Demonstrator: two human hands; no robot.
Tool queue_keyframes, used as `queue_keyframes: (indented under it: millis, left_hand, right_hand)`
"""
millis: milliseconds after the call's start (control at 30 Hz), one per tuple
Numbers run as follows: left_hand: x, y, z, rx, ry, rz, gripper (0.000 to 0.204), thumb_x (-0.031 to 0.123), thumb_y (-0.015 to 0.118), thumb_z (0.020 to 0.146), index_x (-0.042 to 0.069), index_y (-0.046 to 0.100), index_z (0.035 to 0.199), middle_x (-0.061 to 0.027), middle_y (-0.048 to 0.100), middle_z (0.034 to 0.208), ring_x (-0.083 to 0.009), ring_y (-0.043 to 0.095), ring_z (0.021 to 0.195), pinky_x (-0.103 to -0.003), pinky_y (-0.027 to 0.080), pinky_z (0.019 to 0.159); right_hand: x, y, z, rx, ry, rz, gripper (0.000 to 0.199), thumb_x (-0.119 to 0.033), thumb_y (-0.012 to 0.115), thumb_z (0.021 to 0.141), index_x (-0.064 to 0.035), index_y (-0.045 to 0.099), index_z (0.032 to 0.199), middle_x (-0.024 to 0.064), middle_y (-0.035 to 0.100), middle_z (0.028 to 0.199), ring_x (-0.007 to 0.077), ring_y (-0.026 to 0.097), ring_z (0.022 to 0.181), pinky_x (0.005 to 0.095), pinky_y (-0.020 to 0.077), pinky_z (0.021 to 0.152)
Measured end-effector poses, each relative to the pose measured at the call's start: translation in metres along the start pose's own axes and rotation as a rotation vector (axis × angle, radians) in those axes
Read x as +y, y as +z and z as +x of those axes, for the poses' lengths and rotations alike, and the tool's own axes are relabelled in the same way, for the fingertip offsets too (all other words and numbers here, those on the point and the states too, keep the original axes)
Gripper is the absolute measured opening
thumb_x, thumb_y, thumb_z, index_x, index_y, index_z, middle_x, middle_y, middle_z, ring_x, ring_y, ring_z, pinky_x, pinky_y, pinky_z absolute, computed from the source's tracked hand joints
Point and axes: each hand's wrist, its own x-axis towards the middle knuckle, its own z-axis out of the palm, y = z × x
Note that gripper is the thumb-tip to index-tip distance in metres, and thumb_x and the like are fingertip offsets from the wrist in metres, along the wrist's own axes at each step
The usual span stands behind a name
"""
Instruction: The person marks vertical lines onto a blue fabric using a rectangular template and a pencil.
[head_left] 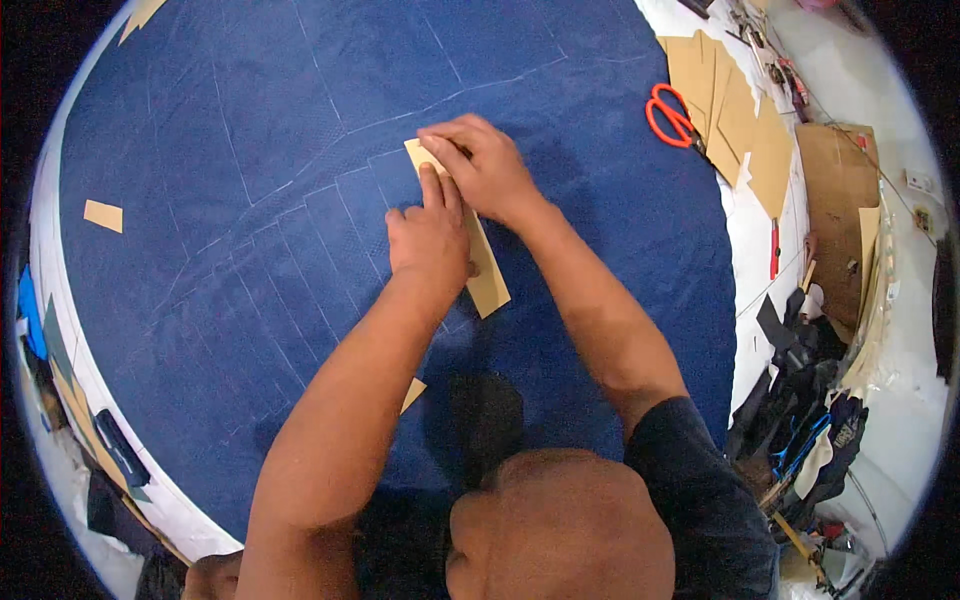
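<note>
Pressing a narrow, straight-edged tan card strip [489,286] onto white-lined blue cloth [620,190] with left hand [430,238], fingers spread; curling right hand [492,172], fingers together, over its far end, impossible to tell if clamped.

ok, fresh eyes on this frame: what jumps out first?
The broad blue fabric, marked with pale lines, fills most of the view. Just above centre, the left hand and right hand rest on a tan strip. Orange-handled scissors lie upper right, by tan flat pieces.

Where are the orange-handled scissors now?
In the head view, the scissors lie upper right, at the right edge of the blue cloth, beside tan card pieces.
</note>
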Motion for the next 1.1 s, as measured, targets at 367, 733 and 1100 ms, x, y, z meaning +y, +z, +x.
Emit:
queue_keyframes:
  millis: [367, 733, 1100]
  left_hand:
    - [-0.001, -0.006, 0.001, -0.082, 0.000, -0.038, 0.125, 0.051, 0.090, 0.063, 0.004, 0.021, 0.156, -0.0179, 0.018, 0.164, -0.0268, 0.070, 0.103, -0.039, 0.055, 0.082]
    - [-0.008, -0.002, 0.005, -0.048, 0.002, -0.121, 0.135, 0.056, 0.090, 0.060, -0.003, 0.015, 0.155, -0.0270, 0.011, 0.163, -0.0313, 0.067, 0.109, -0.043, 0.058, 0.085]
    - [-0.006, -0.002, 0.009, -0.095, -0.007, -0.087, 0.138, 0.054, 0.093, 0.055, -0.001, 0.014, 0.155, -0.0287, 0.013, 0.162, -0.0297, 0.070, 0.102, -0.041, 0.058, 0.082]
  right_hand:
    - [0.008, 0.006, 0.025, -0.169, -0.015, -0.082, 0.025, -0.026, 0.059, 0.098, -0.0030, 0.065, 0.106, 0.0156, 0.074, 0.091, 0.0291, 0.072, 0.084, 0.0393, 0.0563, 0.076]
    - [0.004, 0.010, 0.025, -0.134, -0.050, -0.131, 0.018, -0.023, 0.057, 0.097, -0.0068, 0.063, 0.104, 0.0170, 0.071, 0.093, 0.0388, 0.068, 0.087, 0.0455, 0.0545, 0.076]
    - [0.007, 0.008, 0.028, -0.128, 0.052, -0.097, 0.022, -0.029, 0.055, 0.097, -0.0089, 0.061, 0.106, 0.0184, 0.071, 0.096, 0.0410, 0.068, 0.091, 0.0505, 0.0533, 0.080]
